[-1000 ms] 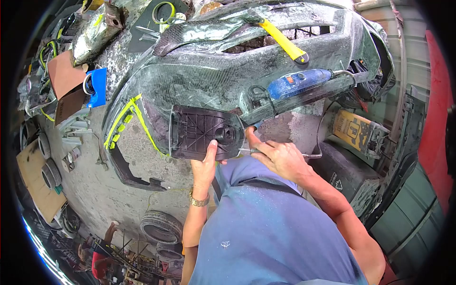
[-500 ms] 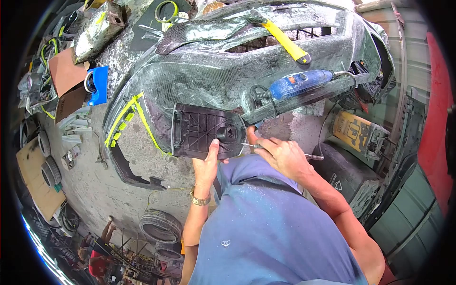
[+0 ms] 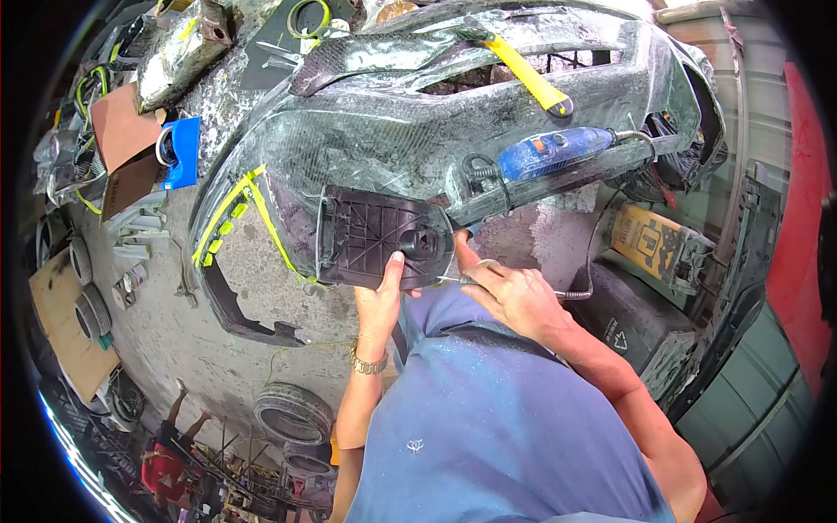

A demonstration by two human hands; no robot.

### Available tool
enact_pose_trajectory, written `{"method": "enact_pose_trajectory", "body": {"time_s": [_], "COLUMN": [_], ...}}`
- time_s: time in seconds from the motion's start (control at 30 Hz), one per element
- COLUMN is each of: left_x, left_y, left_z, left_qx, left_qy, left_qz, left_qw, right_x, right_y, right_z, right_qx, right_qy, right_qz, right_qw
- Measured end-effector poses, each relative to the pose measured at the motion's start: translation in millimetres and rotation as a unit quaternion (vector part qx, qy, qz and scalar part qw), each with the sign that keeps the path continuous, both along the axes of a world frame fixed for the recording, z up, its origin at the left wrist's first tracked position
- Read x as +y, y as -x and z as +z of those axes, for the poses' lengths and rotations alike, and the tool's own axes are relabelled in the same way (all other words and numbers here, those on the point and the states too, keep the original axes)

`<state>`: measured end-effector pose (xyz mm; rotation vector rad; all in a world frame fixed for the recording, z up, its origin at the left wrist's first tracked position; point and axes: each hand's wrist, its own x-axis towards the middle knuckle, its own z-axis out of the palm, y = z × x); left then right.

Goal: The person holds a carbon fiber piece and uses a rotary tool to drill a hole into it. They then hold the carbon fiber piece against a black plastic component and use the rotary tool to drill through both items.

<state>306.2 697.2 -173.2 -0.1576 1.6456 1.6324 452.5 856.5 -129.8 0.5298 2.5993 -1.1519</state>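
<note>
A black ribbed plastic part (image 3: 362,235) is held level over the lower edge of a large dark woven-pattern body panel (image 3: 366,148). My left hand (image 3: 382,301) grips its near edge, thumb on top beside a round raised socket. At the part's right edge, my right hand (image 3: 514,292) is closed on a slim metal rotary handpiece (image 3: 567,295), its tip close to the edge. The handpiece's flexible shaft curves up toward a blue power tool (image 3: 554,152) lying on the panel.
A yellow-handled tool (image 3: 527,77) lies on the panel. Cardboard (image 3: 126,139) and a blue tape holder (image 3: 183,155) are at the upper left. Tires (image 3: 295,411) stand on the floor below. A black box (image 3: 632,322) sits at right. Another person (image 3: 164,466) is at lower left.
My right hand and the handpiece have shifted slightly, the handpiece now lying at a different angle. The distant person has moved slightly. My left hand still holds the part.
</note>
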Motion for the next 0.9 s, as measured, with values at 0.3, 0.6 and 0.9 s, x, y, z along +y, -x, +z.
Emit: {"method": "enact_pose_trajectory", "body": {"time_s": [0.3,0.6,0.9], "left_x": [-4.9,-4.4,-4.1], "left_y": [-0.2,0.5,0.6], "left_z": [-8.6,-8.0,-9.8], "left_qx": [-0.011,-0.003,-0.010], "left_qy": [-0.008,0.013,0.012], "left_qz": [-0.003,-0.007,0.002], "left_qw": [1.000,1.000,1.000], "right_x": [0.0,-0.5,-5.4], "right_y": [2.2,3.7,1.1], "right_z": [4.0,7.2,3.7], "right_qx": [-0.036,-0.044,0.002], "right_qy": [0.029,0.028,0.003], "right_qz": [-0.049,-0.046,-0.008], "right_qw": [0.998,0.998,1.000]}}
